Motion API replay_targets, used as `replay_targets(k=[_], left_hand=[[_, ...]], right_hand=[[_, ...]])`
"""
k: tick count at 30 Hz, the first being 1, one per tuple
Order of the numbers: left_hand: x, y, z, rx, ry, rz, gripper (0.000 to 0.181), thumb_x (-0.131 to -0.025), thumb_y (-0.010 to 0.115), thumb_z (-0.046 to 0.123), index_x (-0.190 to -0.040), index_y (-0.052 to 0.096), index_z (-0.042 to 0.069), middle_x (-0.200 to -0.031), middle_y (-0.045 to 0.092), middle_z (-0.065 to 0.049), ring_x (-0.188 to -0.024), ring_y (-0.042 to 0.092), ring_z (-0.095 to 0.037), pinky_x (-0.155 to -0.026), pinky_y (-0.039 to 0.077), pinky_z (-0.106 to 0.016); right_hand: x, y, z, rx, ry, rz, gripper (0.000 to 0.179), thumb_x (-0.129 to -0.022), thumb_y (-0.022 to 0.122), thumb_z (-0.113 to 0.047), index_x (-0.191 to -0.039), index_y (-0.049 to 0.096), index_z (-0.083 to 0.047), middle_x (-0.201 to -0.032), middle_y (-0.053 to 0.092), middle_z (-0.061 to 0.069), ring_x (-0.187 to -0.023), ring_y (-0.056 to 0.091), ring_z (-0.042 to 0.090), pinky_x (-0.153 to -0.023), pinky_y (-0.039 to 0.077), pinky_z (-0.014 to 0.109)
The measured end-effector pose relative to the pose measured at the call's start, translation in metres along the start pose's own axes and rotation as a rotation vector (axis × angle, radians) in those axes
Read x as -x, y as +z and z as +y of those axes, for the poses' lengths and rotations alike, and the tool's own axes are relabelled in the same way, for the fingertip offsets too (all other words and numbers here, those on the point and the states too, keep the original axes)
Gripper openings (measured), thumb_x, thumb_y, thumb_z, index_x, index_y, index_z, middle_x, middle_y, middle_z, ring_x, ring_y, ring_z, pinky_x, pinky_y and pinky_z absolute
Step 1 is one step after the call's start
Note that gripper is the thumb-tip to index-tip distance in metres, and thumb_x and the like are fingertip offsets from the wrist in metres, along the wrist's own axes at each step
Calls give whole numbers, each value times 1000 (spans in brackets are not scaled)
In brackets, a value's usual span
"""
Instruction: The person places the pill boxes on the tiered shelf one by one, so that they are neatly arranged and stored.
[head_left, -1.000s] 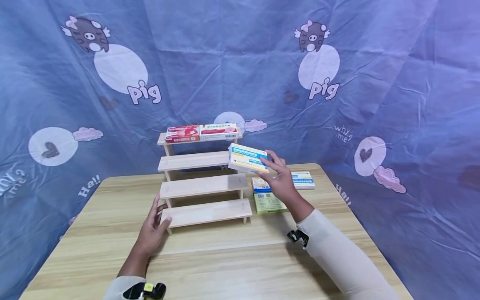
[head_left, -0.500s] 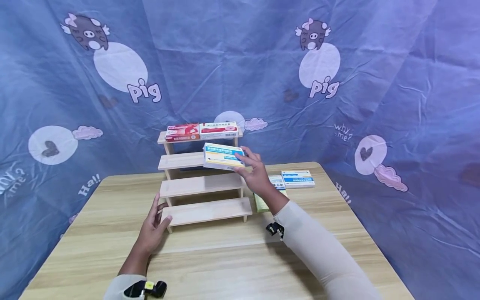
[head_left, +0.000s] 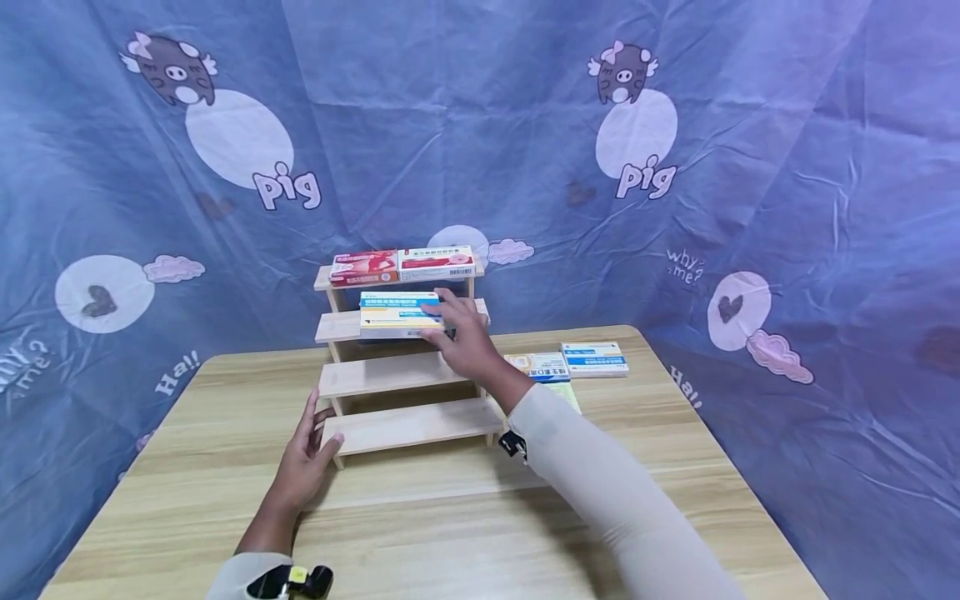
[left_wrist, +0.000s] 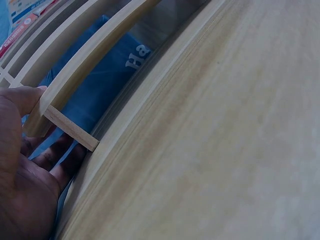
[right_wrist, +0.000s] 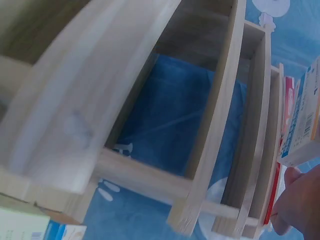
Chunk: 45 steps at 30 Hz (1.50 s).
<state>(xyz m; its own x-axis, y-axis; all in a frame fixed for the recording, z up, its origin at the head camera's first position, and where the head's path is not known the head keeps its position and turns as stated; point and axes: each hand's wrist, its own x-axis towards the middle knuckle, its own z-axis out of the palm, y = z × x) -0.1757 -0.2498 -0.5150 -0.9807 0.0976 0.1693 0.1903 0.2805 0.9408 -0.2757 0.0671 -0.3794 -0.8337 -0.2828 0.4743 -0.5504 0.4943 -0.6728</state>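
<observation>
My right hand pinches a white, blue and yellow medicine box by its right end, thumb below and fingers on top. The box is in front of the second-highest tier of a stepped wooden display rack; whether it touches the tier I cannot tell. In the right wrist view the same medicine box shows at the right edge above the thumb. My left hand holds the left end of the rack's lowest tier. The left wrist view shows the thumb over that tier's end and the fingers beneath it.
On the top tier lie a red medicine box and a white-and-red box. Right of the rack, a blue-and-white box, an orange-and-blue box and a partly hidden green box lie on the table. A patterned curtain hangs behind.
My right hand has carried the medicine box leftward and slightly down, from beside the rack's right end to in front of the second-highest tier. The left hand has stayed at the rack.
</observation>
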Motion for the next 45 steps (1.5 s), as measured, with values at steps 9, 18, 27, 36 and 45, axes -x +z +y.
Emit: replay_targets(k=[9, 18, 27, 36, 45], left_hand=[[0, 0, 0, -27, -22, 6, 92, -114, 61, 19, -176, -4, 41, -165, 42, -27, -164, 28, -45, -111, 23, 6], [1, 6, -1, 12, -2, 3, 92, -113, 62, 16, -176, -2, 38, -168, 40, -27, -163, 29, -46, -112, 22, 6], [2, 3, -1, -5, -17, 1, 93, -113, 61, 18, -176, -3, 40, -169, 39, -26, -165, 25, -47, -110, 20, 8], [1, 0, 1, -13, -15, 0, 92, -114, 61, 19, -176, -4, 40, -169, 38, -26, -166, 23, -49, -108, 22, 8], [0, 2, 2, -15, -9, 9, 93, -113, 61, 17, -177, -3, 36, -167, 41, -27, -162, 30, -50, -108, 24, 7]], right_hand=[[-17, 17, -10, 73, 4, -68, 41, -108, 70, -30, -146, 68, -16, -175, 42, 8, -157, 39, 34, -122, 26, 70], [-29, 35, -17, 150, 19, -100, 36, -108, 69, -35, -141, 70, -19, -174, 44, 6, -153, 42, 30, -119, 28, 65], [-39, 53, -27, 248, 28, -105, 31, -109, 67, -38, -133, 68, -20, -159, 56, 5, -144, 47, 27, -114, 31, 61], [-49, 56, -29, 286, 68, -109, 31, -106, 70, -38, -130, 67, -20, -131, 63, -2, -138, 46, 27, -114, 31, 61], [-54, 53, -28, 263, 123, -142, 30, -105, 74, -37, -131, 66, -23, -140, 64, -4, -146, 40, 28, -120, 26, 64]])
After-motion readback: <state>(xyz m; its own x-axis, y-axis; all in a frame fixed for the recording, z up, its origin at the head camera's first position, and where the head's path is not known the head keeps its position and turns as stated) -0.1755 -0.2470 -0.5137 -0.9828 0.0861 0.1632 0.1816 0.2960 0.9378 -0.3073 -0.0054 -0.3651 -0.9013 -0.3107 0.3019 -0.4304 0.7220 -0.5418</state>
